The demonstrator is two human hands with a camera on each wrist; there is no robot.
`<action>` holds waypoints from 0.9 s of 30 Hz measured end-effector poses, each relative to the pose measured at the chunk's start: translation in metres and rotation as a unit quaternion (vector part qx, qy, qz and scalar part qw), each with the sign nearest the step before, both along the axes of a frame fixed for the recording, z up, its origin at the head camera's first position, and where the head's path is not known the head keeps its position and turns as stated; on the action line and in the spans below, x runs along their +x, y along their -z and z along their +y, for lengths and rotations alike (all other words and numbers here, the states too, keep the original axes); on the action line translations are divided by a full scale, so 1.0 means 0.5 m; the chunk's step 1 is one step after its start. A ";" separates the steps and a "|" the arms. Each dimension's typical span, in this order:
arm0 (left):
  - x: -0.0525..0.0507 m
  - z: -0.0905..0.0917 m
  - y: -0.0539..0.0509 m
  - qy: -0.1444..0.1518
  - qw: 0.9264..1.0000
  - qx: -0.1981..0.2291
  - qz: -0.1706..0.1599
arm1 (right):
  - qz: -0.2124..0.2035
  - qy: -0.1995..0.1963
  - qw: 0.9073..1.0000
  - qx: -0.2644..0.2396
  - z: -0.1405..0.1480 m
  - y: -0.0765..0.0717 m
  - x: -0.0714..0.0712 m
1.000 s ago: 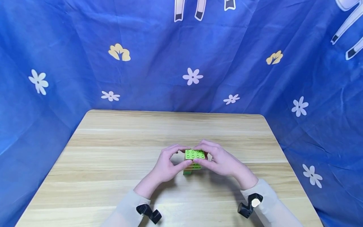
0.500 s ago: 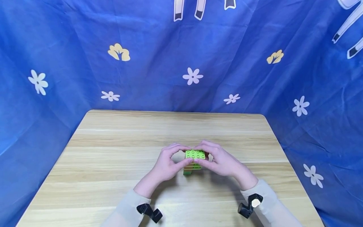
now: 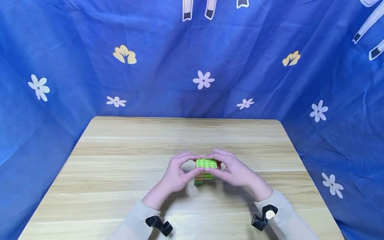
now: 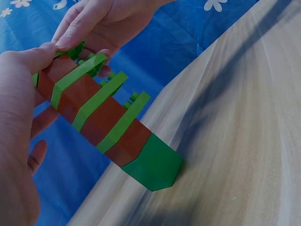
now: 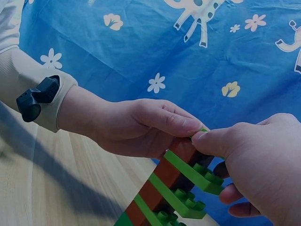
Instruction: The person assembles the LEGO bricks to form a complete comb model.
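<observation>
A tower of toy building bricks [image 4: 87, 96] stands on the wooden table, brown bricks alternating with light green plates above a dark green brick [image 4: 155, 165] at its foot. The light green plates stick out to one side, their studs showing. On top lies a light green studded plate [image 3: 206, 163]. My left hand [image 3: 177, 173] pinches this plate from the left, thumb at the near edge and fingers at the far edge. From the right, my right hand [image 3: 232, 168] pinches it likewise. The two thumb tips almost meet in front. Part of the tower is hidden beneath the hands.
The light wooden table [image 3: 126, 166] extends around the tower on every side. A blue cloth [image 3: 162, 66] with flowers and animal legs hangs behind the table and at both sides. Small black devices are worn on both sleeves, one being the left wrist device [image 3: 159, 226].
Both hands keep their hold on the top plate and barely move. The tower stays in place; the head view shifts very slightly.
</observation>
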State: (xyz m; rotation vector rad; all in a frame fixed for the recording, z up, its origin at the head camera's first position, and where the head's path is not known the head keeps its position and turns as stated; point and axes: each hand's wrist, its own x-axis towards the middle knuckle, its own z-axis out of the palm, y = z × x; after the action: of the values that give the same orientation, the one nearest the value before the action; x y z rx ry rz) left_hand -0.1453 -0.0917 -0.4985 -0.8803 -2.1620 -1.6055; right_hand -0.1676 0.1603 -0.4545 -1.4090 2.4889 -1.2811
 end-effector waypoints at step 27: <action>0.001 0.010 0.014 -0.005 1.000 0.030 0.006 | 0.004 0.013 0.999 -0.035 -0.003 0.024 -0.002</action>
State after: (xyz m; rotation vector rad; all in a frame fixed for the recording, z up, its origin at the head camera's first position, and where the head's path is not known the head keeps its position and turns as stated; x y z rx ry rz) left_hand -0.1449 -0.0869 -0.5055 -0.8569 -2.0967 -1.6468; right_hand -0.1684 0.1586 -0.4665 -1.4033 2.5002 -1.3833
